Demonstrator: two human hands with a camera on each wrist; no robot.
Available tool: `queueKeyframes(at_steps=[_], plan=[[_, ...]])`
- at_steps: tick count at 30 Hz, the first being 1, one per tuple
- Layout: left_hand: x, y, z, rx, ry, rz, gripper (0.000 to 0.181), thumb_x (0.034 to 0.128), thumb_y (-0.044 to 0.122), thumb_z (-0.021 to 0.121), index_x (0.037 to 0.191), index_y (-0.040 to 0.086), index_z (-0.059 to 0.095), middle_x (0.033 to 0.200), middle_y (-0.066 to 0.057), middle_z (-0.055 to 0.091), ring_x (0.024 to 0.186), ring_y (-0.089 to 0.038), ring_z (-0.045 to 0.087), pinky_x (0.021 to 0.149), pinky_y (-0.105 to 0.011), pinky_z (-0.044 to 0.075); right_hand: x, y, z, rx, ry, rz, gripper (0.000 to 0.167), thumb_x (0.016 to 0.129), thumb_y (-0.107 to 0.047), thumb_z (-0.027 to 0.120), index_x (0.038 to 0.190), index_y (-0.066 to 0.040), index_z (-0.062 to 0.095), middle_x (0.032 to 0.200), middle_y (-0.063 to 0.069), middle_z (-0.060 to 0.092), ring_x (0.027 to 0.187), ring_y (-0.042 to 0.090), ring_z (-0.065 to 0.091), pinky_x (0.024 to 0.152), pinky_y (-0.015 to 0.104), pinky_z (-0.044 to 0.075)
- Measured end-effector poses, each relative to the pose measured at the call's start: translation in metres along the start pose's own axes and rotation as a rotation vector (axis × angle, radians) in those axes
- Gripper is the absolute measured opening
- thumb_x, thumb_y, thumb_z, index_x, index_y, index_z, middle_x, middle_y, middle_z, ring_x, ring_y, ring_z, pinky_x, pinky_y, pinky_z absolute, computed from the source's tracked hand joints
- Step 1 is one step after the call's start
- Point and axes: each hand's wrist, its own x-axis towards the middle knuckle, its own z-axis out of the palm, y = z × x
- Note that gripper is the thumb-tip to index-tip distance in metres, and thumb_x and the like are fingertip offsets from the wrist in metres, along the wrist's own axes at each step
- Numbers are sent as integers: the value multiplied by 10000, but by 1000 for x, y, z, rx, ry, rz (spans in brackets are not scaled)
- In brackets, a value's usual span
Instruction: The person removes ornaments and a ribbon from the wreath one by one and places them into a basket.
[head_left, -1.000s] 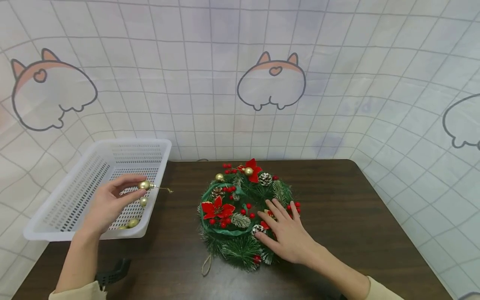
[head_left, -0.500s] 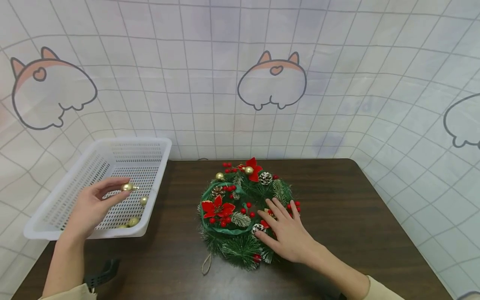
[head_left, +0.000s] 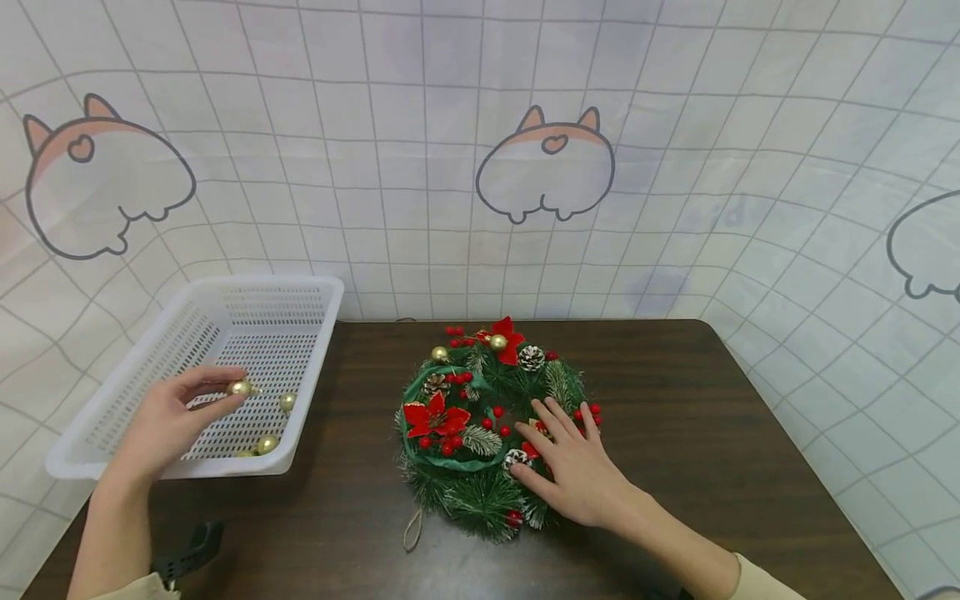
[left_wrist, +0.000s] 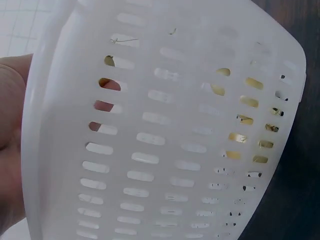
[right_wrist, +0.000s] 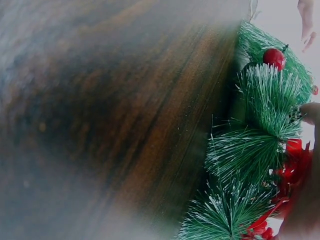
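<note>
fingers of the left hand (head_left: 167, 422) pinch a likely light, slick bauble (head_left: 239, 389), best held mid-ball, right hand (head_left: 579, 475) spread over wreath (head_left: 482, 505).

My left hand (head_left: 168, 417) pinches between thumb and fingers; my right hand (head_left: 577, 467) lies palm down, fingers spread.

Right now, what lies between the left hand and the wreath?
Head view: past the pinched gold ball, another gold ball, the basket's right wall, then bare tabletop.
</note>
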Motion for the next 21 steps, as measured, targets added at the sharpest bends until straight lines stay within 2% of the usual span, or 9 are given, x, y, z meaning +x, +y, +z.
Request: queueKeyframes(at_steps=[2,6,12,17,21], plan=[[0,0,1,32,-11,-2,372,958,263,767,1241,32,696,1139,-122,722,1020,15,565,795,-190,438,0,0,0,2,1,0,700,1027,-643,447,1496,-133,551,1638,169,313,1540,372,164,1155,721,-30],[1,-1,3,51,-28,6,356,949,259,778,1231,54,705,1132,-129,723,1017,0,568,786,-214,449,0,0,-1,2,0,1,691,1028,-634,456,1499,-137,547,1640,166,310,1540,372,166,1157,718,-29],[0,0,4,20,-43,52,342,940,199,786,1229,36,704,1151,-160,715,991,17,602,774,-132,457,-1,0,-1,0,-4,5,681,1027,-630,465,1501,-146,546,1639,165,313,1537,374,175,1155,724,-7],[1,11,6,30,-46,52,361,952,223,774,1256,44,697,1179,-160,711,994,62,582,797,-109,453,1,-1,0,-1,-2,-1,687,1028,-636,454,1501,-145,546,1639,163,314,1538,371,174,1153,728,0],[4,24,13,8,-65,80,331,961,215,763,1241,49,702,1168,-140,714,989,51,602,826,-82,457,1,-1,-1,10,0,-3,680,1026,-620,479,1499,-137,547,1638,165,314,1538,373,172,1157,716,-33]])
